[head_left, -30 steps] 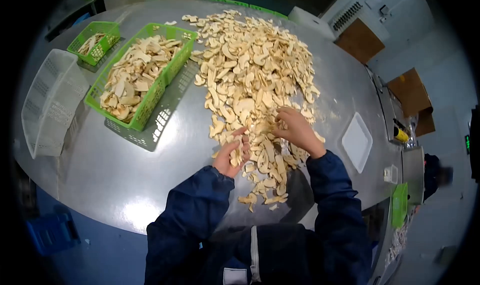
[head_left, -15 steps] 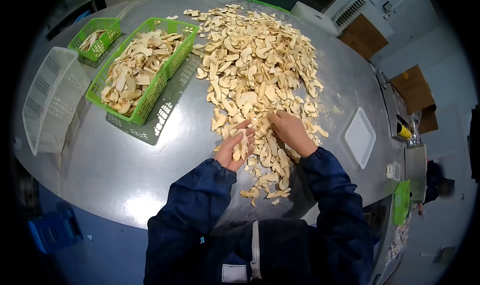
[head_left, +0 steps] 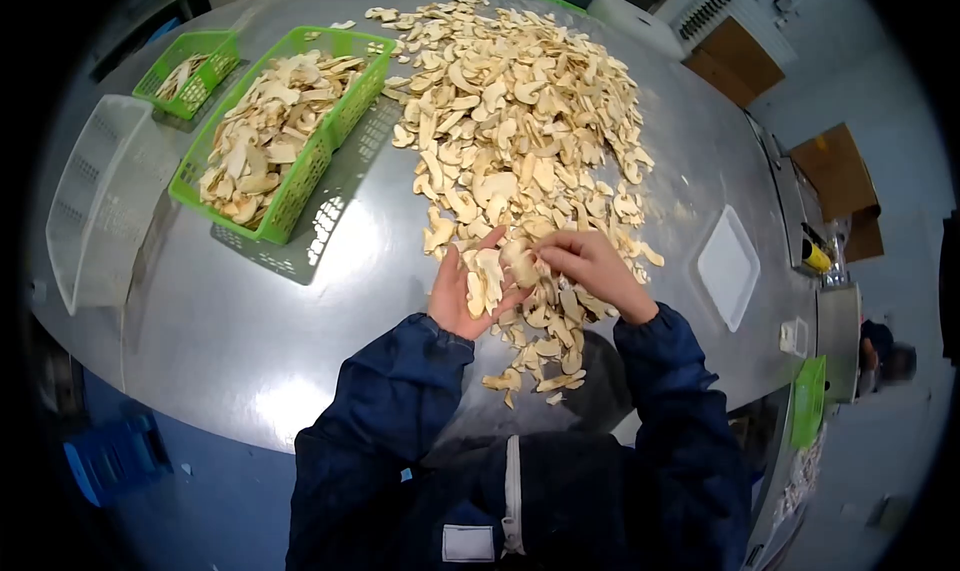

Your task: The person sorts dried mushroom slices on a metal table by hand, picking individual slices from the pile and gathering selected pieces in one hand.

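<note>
Pale dried mushroom slices (head_left: pixel 540 81) are heaped on the metal table, and a narrower trail of them runs toward me. My left hand (head_left: pixel 462 293) is turned palm up, with a few mushroom slices (head_left: pixel 485 281) lying across the palm and fingers. Just right of it, my right hand (head_left: pixel 597 269) pinches a mushroom slice (head_left: pixel 519 261) between thumb and fingers, above the left fingertips. Parts of the right fingers are hidden behind the hand.
On the left stand a large green basket (head_left: pixel 330 136) full of slices, a small green basket (head_left: pixel 222 46) with some slices, and a white perforated basket (head_left: pixel 100 201). A white tray (head_left: pixel 728 271) lies at the right. A person (head_left: pixel 885 356) is at the far right.
My left hand has opened out more under its slices. My right hand has come up out of the pile with a slice and shifted slightly right and down.
</note>
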Tool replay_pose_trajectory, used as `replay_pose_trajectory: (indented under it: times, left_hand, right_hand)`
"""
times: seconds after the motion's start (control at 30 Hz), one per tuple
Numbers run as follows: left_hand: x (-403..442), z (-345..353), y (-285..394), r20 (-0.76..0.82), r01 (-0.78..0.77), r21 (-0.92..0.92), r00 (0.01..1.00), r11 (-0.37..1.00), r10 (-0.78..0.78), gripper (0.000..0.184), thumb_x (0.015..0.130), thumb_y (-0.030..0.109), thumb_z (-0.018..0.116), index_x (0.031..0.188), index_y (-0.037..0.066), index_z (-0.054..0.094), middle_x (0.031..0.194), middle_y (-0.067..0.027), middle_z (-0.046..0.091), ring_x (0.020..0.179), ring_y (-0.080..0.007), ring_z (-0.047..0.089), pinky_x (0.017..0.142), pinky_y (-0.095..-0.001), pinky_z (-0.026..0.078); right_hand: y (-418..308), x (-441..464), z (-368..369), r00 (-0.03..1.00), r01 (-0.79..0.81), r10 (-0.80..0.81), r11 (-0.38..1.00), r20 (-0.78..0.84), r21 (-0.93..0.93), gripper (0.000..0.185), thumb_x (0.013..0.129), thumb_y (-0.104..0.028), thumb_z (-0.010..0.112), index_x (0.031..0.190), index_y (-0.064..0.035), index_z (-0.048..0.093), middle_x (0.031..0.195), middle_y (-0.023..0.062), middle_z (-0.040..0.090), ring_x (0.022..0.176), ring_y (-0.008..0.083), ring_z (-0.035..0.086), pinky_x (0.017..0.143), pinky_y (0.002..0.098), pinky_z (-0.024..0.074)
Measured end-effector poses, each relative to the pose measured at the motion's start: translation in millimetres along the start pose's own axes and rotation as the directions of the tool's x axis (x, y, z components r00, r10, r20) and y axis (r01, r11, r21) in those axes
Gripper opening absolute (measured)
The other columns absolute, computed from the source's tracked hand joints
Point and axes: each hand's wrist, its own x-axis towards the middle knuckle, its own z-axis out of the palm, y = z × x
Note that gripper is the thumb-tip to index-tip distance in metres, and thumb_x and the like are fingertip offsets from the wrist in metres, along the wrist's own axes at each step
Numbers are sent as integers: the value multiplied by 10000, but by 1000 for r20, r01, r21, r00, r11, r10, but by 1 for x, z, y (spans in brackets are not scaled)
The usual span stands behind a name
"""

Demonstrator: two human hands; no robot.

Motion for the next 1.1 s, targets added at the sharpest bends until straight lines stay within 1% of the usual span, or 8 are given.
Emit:
replay_pose_trajectory:
  times: [0.13, 0.17, 0.3, 0.4, 0.57, 0.87, 0.97, 1.1]
  left_hand:
    - [6, -38, -3, 76, -61, -15, 995, 998, 62, 433, 968, 334, 388, 1363, 164, 338, 1244, -109, 502, 1149, -263, 483, 937, -476, 424]
    - [4, -27, -3, -83, -84, 55, 993, 995, 88, 370, 943, 199, 454, 1306, 166, 388, 1084, -58, 545, 942, -197, 533, 805, -383, 470]
    - [6, -27, -3, -108, -65, 81, 991, 995, 74, 457, 893, 115, 511, 1322, 163, 364, 962, -29, 538, 739, -138, 507, 617, -277, 436]
    - [3, -26, -2, -85, -15, 71, 996, 997, 21, 466, 892, 120, 512, 1330, 138, 356, 941, -30, 543, 737, -136, 499, 612, -270, 429]
    - [3, -26, -1, -103, 6, 80, 995, 997, 2, 475, 887, 130, 503, 1339, 111, 361, 947, -38, 520, 745, -139, 462, 617, -263, 412]
    - [2, -20, -1, -123, 57, 104, 991, 993, -44, 495, 879, 167, 513, 1344, 105, 354, 968, -45, 502, 755, -145, 441, 637, -263, 419]
    - [5, -39, 3, 35, 77, 40, 996, 996, -78, 495, 889, 176, 500, 1353, 108, 342, 1068, -70, 525, 864, -171, 508, 703, -298, 466]
    - [5, -30, 0, -67, 55, 88, 997, 995, -49, 508, 919, 202, 447, 1394, 120, 286, 1349, -147, 419, 1219, -298, 444, 999, -465, 391]
  right_hand:
    - [32, 15, -30, 913, -52, -145, 886, -381, -460, 151, 828, -152, 591, 868, -15, 642, 630, 114, 584, 554, 210, 561, 546, 298, 439]
    - [51, 14, -34, 892, -34, -243, 806, -382, -591, 149, 817, -141, 587, 895, -23, 633, 688, 125, 596, 616, 252, 577, 573, 322, 452]
    - [75, -1, -17, 944, 18, -252, 684, -213, -730, 237, 787, -124, 582, 1016, -67, 603, 833, 132, 595, 791, 322, 589, 644, 379, 470]
    - [73, -12, 0, 936, 64, -304, 637, -174, -768, 258, 796, -116, 564, 1054, -112, 566, 832, 113, 561, 740, 306, 589, 616, 378, 478]
    - [80, -9, -9, 873, 90, -384, 733, -301, -674, 228, 788, -129, 614, 1004, -54, 604, 798, 120, 599, 676, 288, 602, 593, 363, 481]
    - [101, -2, -31, 862, 8, -18, 1000, -506, -22, 306, 796, 33, 504, 1092, 10, 576, 843, 94, 635, 757, 137, 628, 617, 254, 488]
    - [101, -4, -37, 868, 46, 21, 992, -496, 121, 433, 784, 100, 375, 1180, 23, 530, 1014, 117, 587, 879, 153, 601, 660, 254, 506]
    - [63, -20, -29, 885, 112, -128, 992, -448, -63, 476, 758, 102, 368, 1198, 12, 529, 1032, 131, 589, 860, 164, 583, 691, 260, 510]
